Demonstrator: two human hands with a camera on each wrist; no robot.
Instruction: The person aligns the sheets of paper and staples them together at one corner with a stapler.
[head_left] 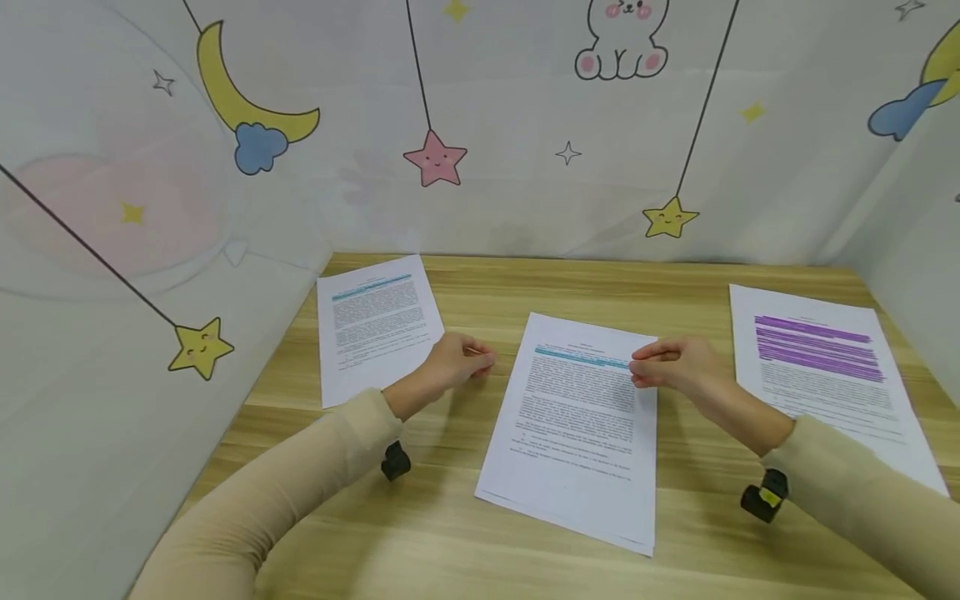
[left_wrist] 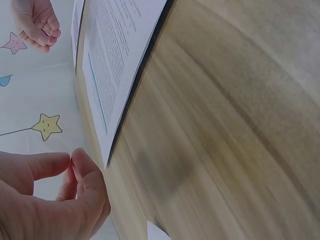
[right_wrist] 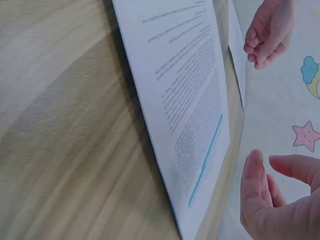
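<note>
Printed sheets (head_left: 577, 500) with a blue-highlighted line near the top lie in the middle of the table, a second edge showing along the bottom. My right hand (head_left: 675, 365) is over their upper right edge in the head view. Its fingers are loosely bent, and in the right wrist view a small gap shows between thumb (right_wrist: 287, 165) and fingers, with nothing in it. My left hand (head_left: 457, 360) hovers between these sheets and the left page (head_left: 375, 333), which also has blue highlighting. In the left wrist view its thumb and index fingertip (left_wrist: 77, 157) meet, holding nothing visible.
A page with thick purple highlighting (head_left: 825, 358) lies at the table's right side, partly behind the right forearm. White cloth walls (head_left: 510, 217) with cartoon stars and a moon enclose the wooden table (head_left: 420, 533) at the back and sides. Dark devices (head_left: 765, 496) hang under both wrists.
</note>
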